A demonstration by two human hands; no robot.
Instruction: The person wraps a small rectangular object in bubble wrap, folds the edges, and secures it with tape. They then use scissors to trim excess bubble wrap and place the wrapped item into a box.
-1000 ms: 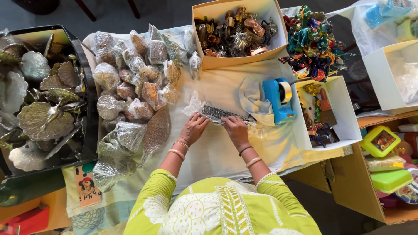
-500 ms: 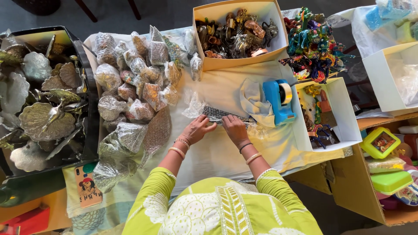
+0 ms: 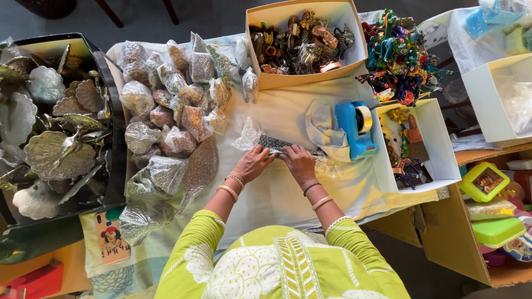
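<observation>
My left hand (image 3: 252, 164) and my right hand (image 3: 298, 162) rest side by side on the cloth-covered table (image 3: 277, 194), both gripping a flat, dark patterned item in a clear plastic bag (image 3: 272, 143). The bag's crinkled open end sticks out to the left of my fingers. Bangles show on both wrists, and my sleeves are lime green. A blue tape dispenser (image 3: 355, 127) stands just right of my right hand, beside a folded pale cloth (image 3: 325, 132).
A pile of bagged ornaments (image 3: 166, 111) lies to the left. A black tray of silver metal pieces (image 3: 50, 138) sits at the far left. A tan box of brass figures (image 3: 302, 41) is behind, colourful figurines (image 3: 399, 55) and white boxes (image 3: 438, 149) to the right.
Both hands have stayed on the bagged item, shifting only slightly along it. Nothing else has moved.
</observation>
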